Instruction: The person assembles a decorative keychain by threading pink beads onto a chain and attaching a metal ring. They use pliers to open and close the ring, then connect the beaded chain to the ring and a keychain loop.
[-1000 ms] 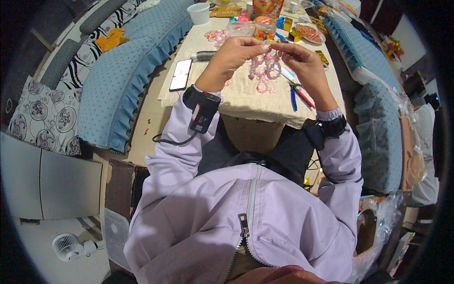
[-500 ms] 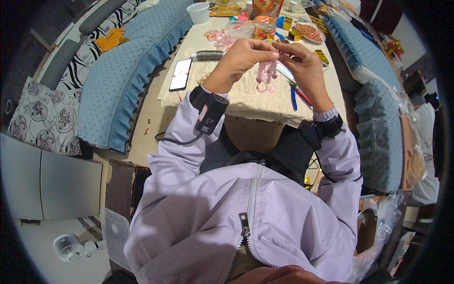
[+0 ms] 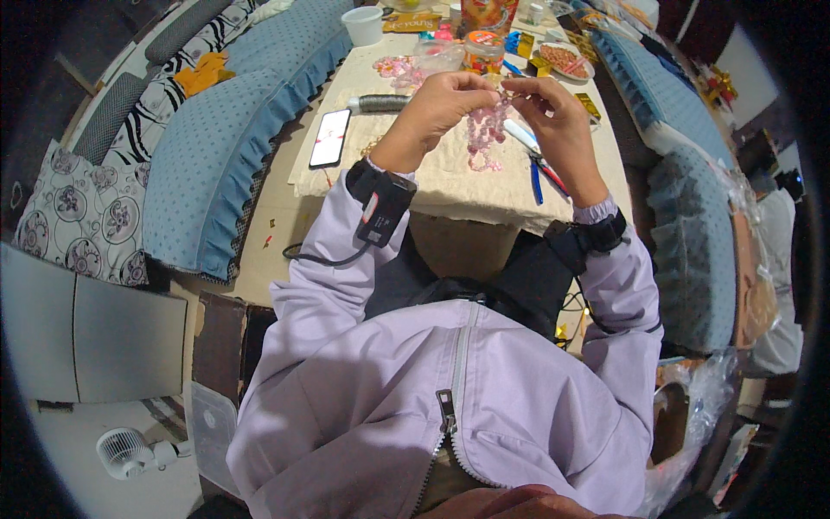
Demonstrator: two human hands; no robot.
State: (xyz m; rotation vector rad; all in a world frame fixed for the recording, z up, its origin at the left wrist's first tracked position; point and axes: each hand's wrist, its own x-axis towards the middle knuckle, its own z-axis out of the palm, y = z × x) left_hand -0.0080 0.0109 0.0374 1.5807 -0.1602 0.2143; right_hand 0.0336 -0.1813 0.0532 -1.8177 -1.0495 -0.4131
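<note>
A strand of pink beads point(image 3: 486, 134) hangs below my fingertips over the cloth-covered table, its lower end curling near the cloth. My left hand point(image 3: 437, 117) is closed in a pinch at the strand's upper end. Just to the right, my right hand point(image 3: 558, 117) has thumb and forefinger pinched close to the same end; whatever lies between them is too small to make out. Beneath the right hand are pliers point(image 3: 537, 177) with blue and red handles and a white-handled tool point(image 3: 520, 134).
Left of my hands lie a lit phone point(image 3: 330, 138) and a spool of grey wire point(image 3: 383, 103). Farther back are more pink beads point(image 3: 398, 71), an orange-lidded jar point(image 3: 483, 54), a plate of reddish-brown bits point(image 3: 566, 60) and a white tub point(image 3: 361, 26). Blue-covered sofas point(image 3: 212, 147) flank the table.
My fingertips have drawn slightly apart, the right hand's fingers shifting a little. The bead strand has swung slightly left and hangs a little lower.
</note>
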